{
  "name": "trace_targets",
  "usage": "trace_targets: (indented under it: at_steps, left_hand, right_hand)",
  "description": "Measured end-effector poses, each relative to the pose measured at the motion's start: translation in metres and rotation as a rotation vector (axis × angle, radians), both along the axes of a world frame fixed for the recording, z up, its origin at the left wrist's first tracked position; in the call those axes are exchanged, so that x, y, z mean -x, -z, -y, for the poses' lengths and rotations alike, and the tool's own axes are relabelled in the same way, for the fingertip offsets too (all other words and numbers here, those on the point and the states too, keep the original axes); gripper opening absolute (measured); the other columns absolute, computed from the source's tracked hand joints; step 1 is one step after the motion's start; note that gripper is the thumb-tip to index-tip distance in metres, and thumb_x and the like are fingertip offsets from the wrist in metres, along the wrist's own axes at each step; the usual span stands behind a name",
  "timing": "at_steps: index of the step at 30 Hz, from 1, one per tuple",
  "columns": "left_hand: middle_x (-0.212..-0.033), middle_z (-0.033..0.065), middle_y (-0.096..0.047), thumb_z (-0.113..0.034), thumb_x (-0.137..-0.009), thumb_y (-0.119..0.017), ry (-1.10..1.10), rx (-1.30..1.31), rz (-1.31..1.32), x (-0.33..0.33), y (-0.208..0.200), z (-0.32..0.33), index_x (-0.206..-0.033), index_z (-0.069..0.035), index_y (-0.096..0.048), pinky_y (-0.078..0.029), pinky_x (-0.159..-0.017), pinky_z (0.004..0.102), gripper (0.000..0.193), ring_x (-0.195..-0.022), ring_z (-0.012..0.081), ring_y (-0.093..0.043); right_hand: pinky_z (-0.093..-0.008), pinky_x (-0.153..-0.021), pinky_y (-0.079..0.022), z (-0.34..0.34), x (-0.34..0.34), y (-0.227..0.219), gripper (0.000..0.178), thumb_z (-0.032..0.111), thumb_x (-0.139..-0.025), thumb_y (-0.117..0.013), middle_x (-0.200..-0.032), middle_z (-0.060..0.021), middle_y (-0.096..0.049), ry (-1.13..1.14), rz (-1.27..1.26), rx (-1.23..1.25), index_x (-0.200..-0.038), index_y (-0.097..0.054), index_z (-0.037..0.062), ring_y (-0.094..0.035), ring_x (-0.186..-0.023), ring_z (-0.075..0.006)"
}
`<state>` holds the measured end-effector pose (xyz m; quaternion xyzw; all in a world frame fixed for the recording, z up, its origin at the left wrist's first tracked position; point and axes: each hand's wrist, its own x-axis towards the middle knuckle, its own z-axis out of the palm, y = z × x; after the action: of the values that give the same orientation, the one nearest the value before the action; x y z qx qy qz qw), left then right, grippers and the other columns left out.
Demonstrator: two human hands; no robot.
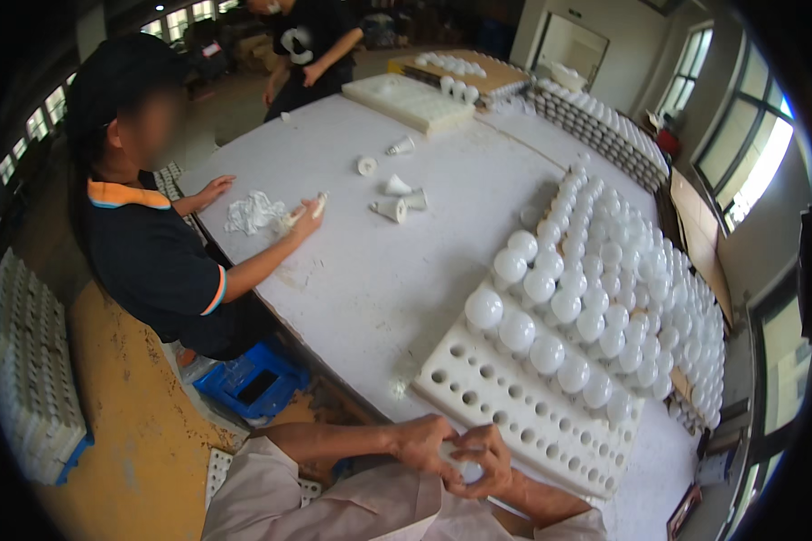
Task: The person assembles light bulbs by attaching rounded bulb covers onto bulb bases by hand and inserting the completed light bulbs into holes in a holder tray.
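Note:
My left hand (pixel 419 444) and my right hand (pixel 487 462) meet close to my body at the near table edge. Between them is a white light bulb (pixel 465 468), mostly covered by curled fingers. Both hands are closed round it. Just beyond them lies a white foam tray (pixel 465 397) with rows of round holes; its near rows hold nothing. Rows of white light bulbs (pixel 546 354) stand on its far side, with many more behind and to the right.
White bulb housings (pixel 395 211) lie mid-table. At left, a co-worker's hands (pixel 309 219) are by a crumpled white cloth (pixel 255 213). Another person (pixel 311 45) stands beyond. Foam trays (pixel 410 101) sit at the back; a blue crate (pixel 253 383) is on the floor.

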<state>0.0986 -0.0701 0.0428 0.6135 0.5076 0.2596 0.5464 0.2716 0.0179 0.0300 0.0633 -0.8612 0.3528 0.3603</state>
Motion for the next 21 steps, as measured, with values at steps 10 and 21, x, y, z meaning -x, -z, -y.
trace_targets:
  at_steps: [10, 21]
  left_hand:
    - [-0.08, 0.0139, -0.065, -0.038, -0.078, -0.072, -0.167, 0.302, 0.409, -0.01, 0.032, -0.072, -0.1, 0.009, -0.059, -0.05, -0.051, 0.0234, 0.053, -0.061, 0.016, -0.064]
    - [-0.085, 0.0185, -0.067, -0.005, -0.087, -0.057, -0.83, -0.347, 0.236, -0.01, 0.048, -0.058, -0.099, 0.008, -0.057, -0.052, -0.057, 0.0248, 0.018, -0.065, 0.0136, -0.064]
  right_hand:
    - [-0.0378, -0.091, -0.042, -0.042, -0.023, 0.019, 0.066, 0.014, -0.064, -0.08, -0.115, -0.0129, -0.051, 0.412, 0.213, 0.663, -0.118, -0.042, 0.0069, -0.05, -0.108, -0.0252]
    - [-0.0376, -0.091, -0.043, -0.163, -0.224, -0.021, 0.066, 0.002, -0.063, -0.076, -0.118, -0.0137, -0.049, 1.393, -0.229, 0.109, -0.119, -0.042, 0.0069, -0.05, -0.108, -0.0262]
